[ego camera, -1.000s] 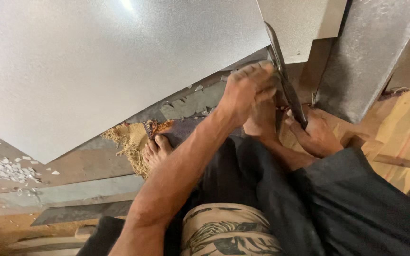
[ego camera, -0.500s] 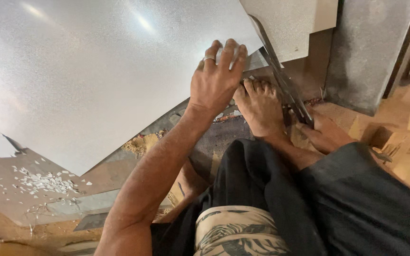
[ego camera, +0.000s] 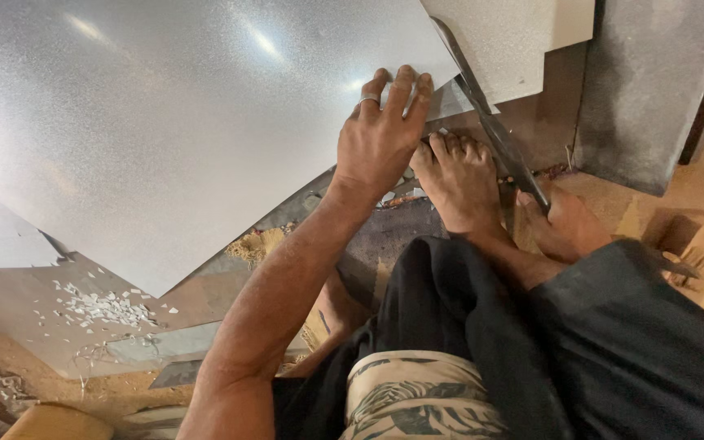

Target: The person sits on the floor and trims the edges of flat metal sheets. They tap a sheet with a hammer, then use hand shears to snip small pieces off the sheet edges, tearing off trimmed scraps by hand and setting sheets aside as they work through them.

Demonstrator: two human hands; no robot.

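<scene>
My left hand [ego camera: 383, 140], a ring on one finger, lies flat with its fingers stretched out on the near edge of a large grey metal sheet [ego camera: 189, 130]. Just right of it my bare foot [ego camera: 458, 181] rests by the same edge. Long dark shears [ego camera: 492, 124] run slantwise from the cut in the sheet down to my right hand [ego camera: 568, 226], which is closed around their lower handle. The blades lie between the big sheet and a smaller pale piece [ego camera: 523, 37] at the top right. My dark trousers hide my right forearm.
White chips [ego camera: 99, 308] and sawdust [ego camera: 256, 243] lie on the floor under the sheet's left corner. A grey upright panel [ego camera: 653, 81] stands at the right, with wooden offcuts [ego camera: 682, 244] beside it. Flat metal strips [ego camera: 165, 346] lie near my left knee.
My left hand has left the shears' upper end and moved left, spreading flat on the sheet. The shears and my right hand stay roughly where they were.
</scene>
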